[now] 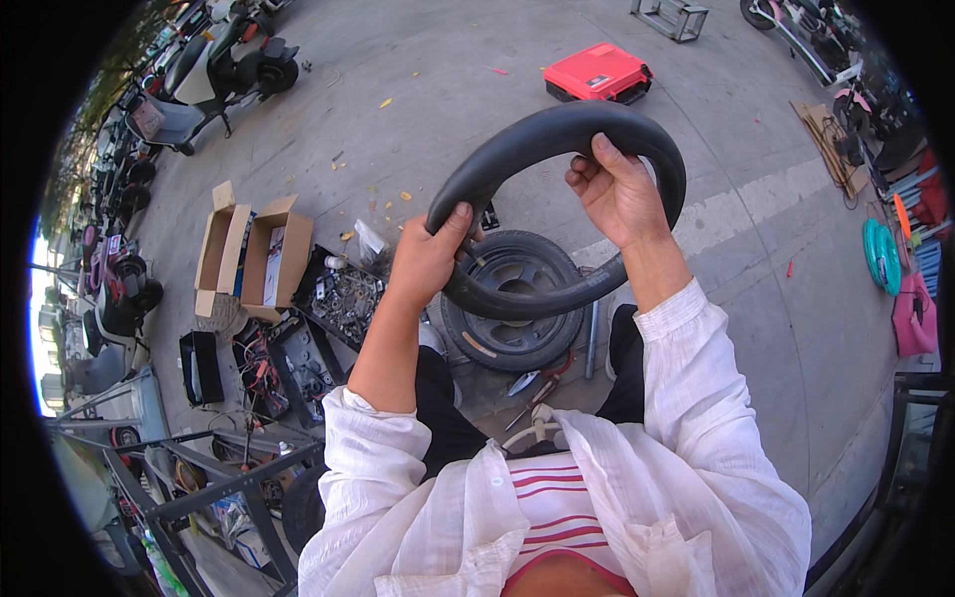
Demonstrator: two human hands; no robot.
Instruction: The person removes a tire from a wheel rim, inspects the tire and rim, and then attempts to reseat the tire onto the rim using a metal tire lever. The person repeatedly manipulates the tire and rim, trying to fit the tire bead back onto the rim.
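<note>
A black rubber inner tube [517, 144] is held up in front of me, forming a tilted ring. My left hand [428, 249] grips its left side, thumb on top, close to the valve stem [466, 256]. Inside the ring, my right hand [622, 194] has its fingers partly curled and its thumb apart; the thumb tip overlaps the tube's far part. Behind the right wrist passes the tube's right side. On the ground below lies a wheel with a black tyre [552, 343], between my feet and partly hidden by the tube.
Hand tools [537, 388] and a metal bar [591, 340] lie beside the wheel. To the left are open cardboard boxes [282, 249] and trays of small parts [338, 298]. A red case [597, 72] sits ahead. Scooters [214, 75] line the left; a green hose coil [881, 257] lies right.
</note>
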